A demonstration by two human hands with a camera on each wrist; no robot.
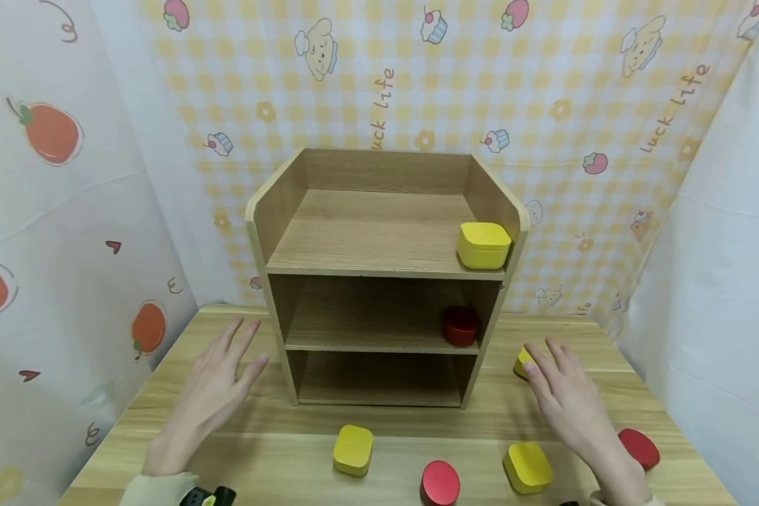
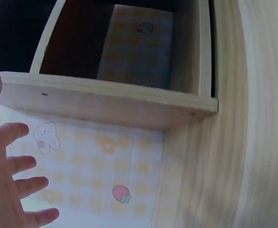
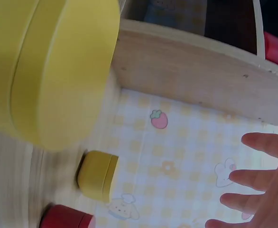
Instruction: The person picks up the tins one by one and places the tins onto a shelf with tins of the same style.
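My left hand (image 1: pixel 210 388) hovers over the table's left side, fingers spread and holding nothing, beside a small wooden shelf (image 1: pixel 379 271). In the left wrist view its fingers (image 2: pixel 21 165) are apart from the shelf's side. My right hand (image 1: pixel 569 400) is held over the table right of the shelf, fingers extended and grasping nothing. Behind its fingertips a yellow box (image 1: pixel 521 363) is partly hidden; whether they touch cannot be told from the head view. In the right wrist view the fingers (image 3: pixel 255 179) stand clear of the yellow boxes (image 3: pixel 92 175).
A yellow box (image 1: pixel 483 246) sits at the right of the top board, and a red round box (image 1: pixel 460 326) on the middle one. Along the table's front lie yellow boxes (image 1: pixel 353 450) and a red round box (image 1: pixel 440 483). Another red box (image 1: pixel 640 448) is beside my right wrist.
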